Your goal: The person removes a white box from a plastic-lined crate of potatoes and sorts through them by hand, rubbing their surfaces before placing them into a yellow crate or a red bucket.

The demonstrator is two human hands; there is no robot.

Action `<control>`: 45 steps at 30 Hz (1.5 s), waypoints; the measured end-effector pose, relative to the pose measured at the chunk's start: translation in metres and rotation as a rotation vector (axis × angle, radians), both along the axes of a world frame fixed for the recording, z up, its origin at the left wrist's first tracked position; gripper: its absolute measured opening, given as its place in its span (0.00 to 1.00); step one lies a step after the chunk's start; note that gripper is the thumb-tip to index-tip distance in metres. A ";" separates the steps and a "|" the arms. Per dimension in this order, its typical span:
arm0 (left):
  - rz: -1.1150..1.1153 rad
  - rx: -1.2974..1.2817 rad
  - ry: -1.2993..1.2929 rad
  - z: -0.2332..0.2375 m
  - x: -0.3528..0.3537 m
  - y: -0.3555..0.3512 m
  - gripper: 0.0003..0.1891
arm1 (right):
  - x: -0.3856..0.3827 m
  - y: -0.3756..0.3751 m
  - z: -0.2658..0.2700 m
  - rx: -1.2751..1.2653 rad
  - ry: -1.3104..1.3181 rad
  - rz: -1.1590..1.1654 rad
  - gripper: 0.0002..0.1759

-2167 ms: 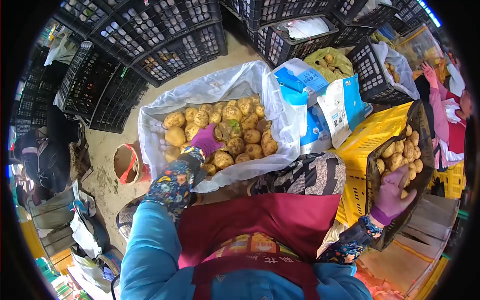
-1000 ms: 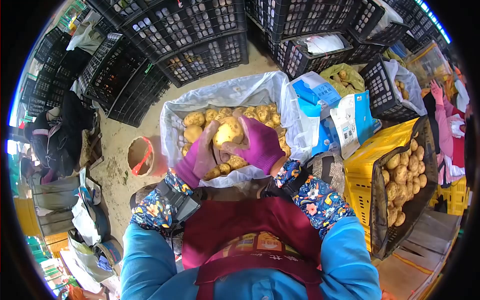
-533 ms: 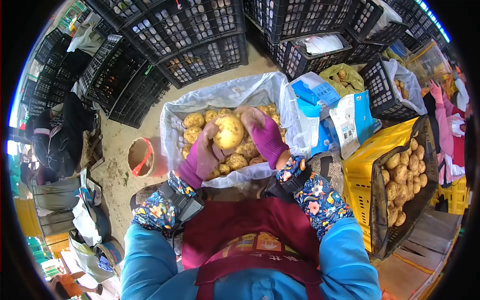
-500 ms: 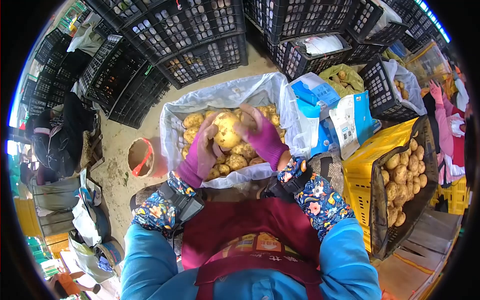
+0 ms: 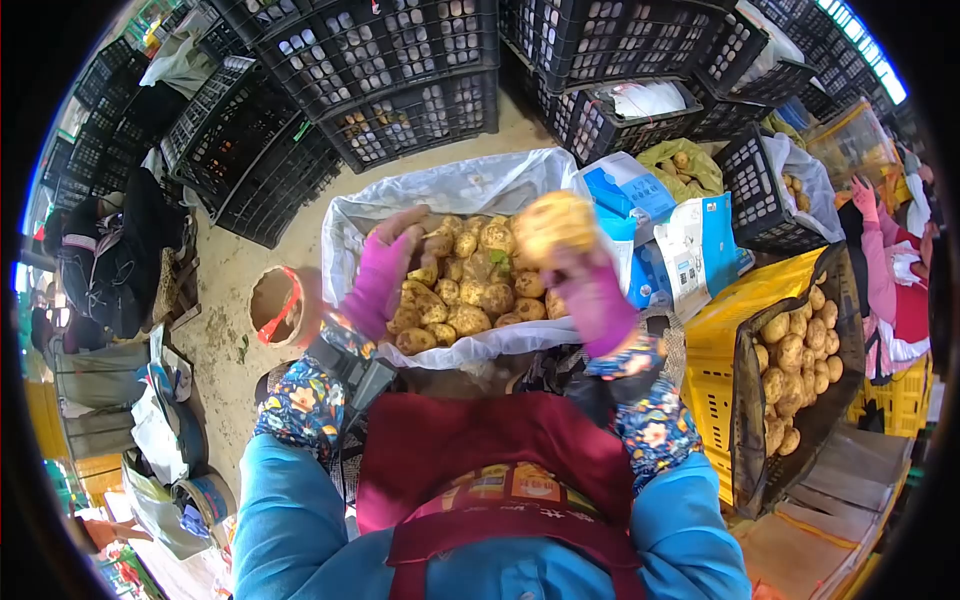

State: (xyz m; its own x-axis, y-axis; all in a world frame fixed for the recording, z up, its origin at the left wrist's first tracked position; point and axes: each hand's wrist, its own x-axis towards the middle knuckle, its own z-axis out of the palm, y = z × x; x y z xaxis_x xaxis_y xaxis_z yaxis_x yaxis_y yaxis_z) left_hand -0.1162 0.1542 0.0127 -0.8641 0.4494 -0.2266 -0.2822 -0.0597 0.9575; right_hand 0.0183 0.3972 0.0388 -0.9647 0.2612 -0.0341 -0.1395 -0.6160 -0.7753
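My right hand, in a purple glove, is closed round a large yellow potato and holds it up over the right side of the lined crate. The potato is slightly blurred. My left hand, gloved alike, is over the left end of the crate, its fingers apart and close over the potatoes there. Below both hands, a heap of soil-marked potatoes fills the crate, which is lined with white plastic. A small green leaf bit lies among them.
To the right, a tilted yellow crate with a dark lining holds potatoes. Blue-and-white cartons stand beside the lined crate, a bucket with a red strip at its left. Black crates are stacked behind. Another person's pink-gloved hand shows far right.
The large potato, earlier between both hands over the crate's middle, has moved right in my right hand. My left hand has come away from it toward the left.
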 end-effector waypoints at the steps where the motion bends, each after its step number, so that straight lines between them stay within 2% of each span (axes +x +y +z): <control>1: 0.036 0.007 -0.051 -0.009 -0.008 -0.008 0.18 | 0.015 0.023 0.013 -0.123 -0.033 -0.099 0.29; 2: 0.075 0.016 -0.101 -0.023 -0.018 -0.019 0.17 | 0.038 0.052 0.025 -0.271 0.044 -0.230 0.30; 4: 0.103 -0.012 -0.169 -0.050 -0.032 -0.040 0.15 | 0.094 0.115 0.046 -0.416 0.352 -0.346 0.34; 5: 0.125 -0.086 -0.193 -0.054 -0.030 -0.039 0.14 | 0.117 0.131 0.062 -0.636 0.580 -0.239 0.36; 7: 0.168 -0.228 -0.236 -0.063 -0.027 -0.033 0.12 | 0.174 0.177 0.060 -0.547 0.642 -0.580 0.36; 8: 0.106 -0.215 -0.225 -0.090 -0.032 -0.039 0.14 | 0.177 0.184 0.059 -0.538 0.631 -0.573 0.36; 10: -0.110 -0.509 0.207 -0.136 -0.044 -0.025 0.16 | 0.178 0.192 0.055 -0.526 0.613 -0.566 0.35; 12: -0.258 -0.833 0.610 -0.147 -0.047 -0.008 0.21 | 0.122 0.160 0.061 -0.459 0.501 -0.501 0.33; 14: -0.318 -1.185 0.986 -0.142 -0.040 0.030 0.27 | 0.069 0.124 0.048 -0.357 0.344 -0.287 0.32; 17: -0.447 -1.509 1.028 -0.170 -0.058 0.058 0.32 | 0.002 0.067 0.020 -0.169 -0.063 -0.200 0.27; 19: -0.466 -1.491 0.936 -0.184 -0.073 0.063 0.32 | -0.017 0.045 -0.013 -0.012 -0.166 -0.096 0.25; 20: -0.493 -1.478 0.915 -0.182 -0.076 0.061 0.33 | -0.020 0.040 -0.010 0.035 -0.398 -0.036 0.25; 22: -0.490 -1.424 0.857 -0.201 -0.085 0.053 0.36 | -0.019 0.038 -0.011 0.141 -0.452 0.068 0.27; 25: -0.366 -0.713 0.718 -0.230 -0.105 0.012 0.38 | -0.025 0.042 -0.016 0.271 -0.461 0.163 0.29; 27: -0.388 -0.549 0.612 -0.174 -0.091 0.019 0.37 | -0.026 0.038 -0.018 0.356 -0.435 0.188 0.28; 28: -0.373 -0.477 0.593 -0.154 -0.082 0.021 0.38 | -0.024 0.035 -0.037 0.391 -0.325 0.178 0.28; 30: -0.341 -0.324 0.570 -0.114 -0.060 0.029 0.38 | -0.022 0.022 -0.042 0.509 -0.314 0.171 0.31; 31: -0.344 -0.326 0.613 -0.088 -0.046 0.036 0.38 | -0.023 0.013 -0.044 0.574 -0.305 0.164 0.32; 32: -0.348 -0.328 0.657 -0.061 -0.031 0.043 0.39 | -0.025 0.006 -0.061 0.789 -0.230 0.102 0.37; 35: -0.343 -0.350 0.820 -0.014 0.012 0.057 0.40 | -0.021 -0.016 -0.042 1.218 -0.251 0.136 0.40; 39: -0.344 -0.383 0.902 0.016 0.036 0.044 0.41 | -0.020 -0.017 -0.011 1.105 -0.209 0.226 0.32; 40: -0.367 -0.395 0.937 0.023 0.039 0.039 0.42 | -0.022 -0.020 -0.036 0.872 -0.064 0.036 0.26; 43: -0.370 -0.497 0.961 0.040 0.053 0.030 0.44 | -0.024 -0.017 -0.033 0.595 -0.312 0.265 0.23; 44: -0.334 -0.528 0.959 0.040 0.056 0.028 0.44 | -0.025 -0.024 -0.045 0.804 -0.071 0.065 0.20; 45: -0.299 -0.556 0.955 0.040 0.058 0.027 0.44 | -0.025 -0.033 -0.056 0.847 -0.045 0.019 0.20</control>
